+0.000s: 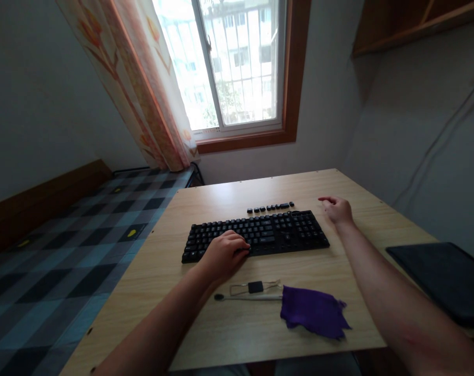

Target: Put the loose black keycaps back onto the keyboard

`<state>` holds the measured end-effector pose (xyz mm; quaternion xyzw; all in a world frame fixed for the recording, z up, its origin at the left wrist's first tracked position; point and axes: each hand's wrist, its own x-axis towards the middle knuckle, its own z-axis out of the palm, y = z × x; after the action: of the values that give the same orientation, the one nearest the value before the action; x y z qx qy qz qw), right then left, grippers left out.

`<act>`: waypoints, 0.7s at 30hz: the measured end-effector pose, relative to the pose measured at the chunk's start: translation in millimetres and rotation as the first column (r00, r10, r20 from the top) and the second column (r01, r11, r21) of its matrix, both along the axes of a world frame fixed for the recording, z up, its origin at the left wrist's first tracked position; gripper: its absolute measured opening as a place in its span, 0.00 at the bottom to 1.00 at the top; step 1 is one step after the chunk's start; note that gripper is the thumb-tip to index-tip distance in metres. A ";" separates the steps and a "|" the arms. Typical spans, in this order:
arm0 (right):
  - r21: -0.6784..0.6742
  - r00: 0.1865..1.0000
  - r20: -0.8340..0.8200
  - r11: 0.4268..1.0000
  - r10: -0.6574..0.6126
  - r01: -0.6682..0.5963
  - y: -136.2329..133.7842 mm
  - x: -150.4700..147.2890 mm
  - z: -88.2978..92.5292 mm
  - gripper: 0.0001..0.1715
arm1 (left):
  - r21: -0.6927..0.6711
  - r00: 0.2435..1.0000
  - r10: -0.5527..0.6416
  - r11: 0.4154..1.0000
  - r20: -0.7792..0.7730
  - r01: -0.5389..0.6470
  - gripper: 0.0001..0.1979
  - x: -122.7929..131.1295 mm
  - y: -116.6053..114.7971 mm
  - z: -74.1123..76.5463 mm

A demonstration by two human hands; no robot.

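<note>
A black keyboard (264,230) lies across the table, with bare spots along its front row where keycaps are off. My left hand (227,250) rests on the keyboard's front edge left of the middle, its fingers curled and closed against it. Behind the keyboard stands a row of several loose black keycaps (270,208). My right hand (338,210) is beyond the keyboard's right end, above the tabletop. Its thumb and forefinger are drawn together, and anything between them is too small to make out.
Nearer me on the wooden table (205,334) lie a wire keycap puller (255,286), a thin brush (248,297) and a purple cloth (313,312) over the brush's end. A dark flat pad (440,277) lies at the right. A checked bed (104,250) adjoins the left side.
</note>
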<state>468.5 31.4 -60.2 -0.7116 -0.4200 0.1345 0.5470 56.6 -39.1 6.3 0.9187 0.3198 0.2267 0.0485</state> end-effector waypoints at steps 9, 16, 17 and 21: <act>-0.017 1.000 -0.008 1.000 0.001 -0.001 0.2 1.6 -1.7 0.26 | 0.090 1.000 -0.001 0.996 0.021 -0.001 0.03 2.7 -4.2 -2.2; 0.002 0.999 -0.031 1.000 0.011 -0.011 0.8 1.5 -2.8 0.26 | 0.087 0.999 -0.038 0.996 0.030 0.035 0.08 1.5 -5.9 -0.7; 0.000 0.999 -0.030 1.000 0.009 -0.009 0.8 1.2 -2.6 0.26 | 0.089 0.999 -0.036 0.995 0.030 0.033 0.09 1.1 -5.7 -0.9; 0.004 0.999 0.033 1.000 0.012 -0.012 -0.1 0.0 -1.1 0.27 | 0.063 0.998 0.007 0.998 0.066 -0.012 0.12 -1.4 -4.3 -2.5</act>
<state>468.5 31.3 -61.3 -0.7101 -0.4335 0.1252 0.5405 55.2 -43.4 3.8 0.9102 0.3150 0.2672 0.0287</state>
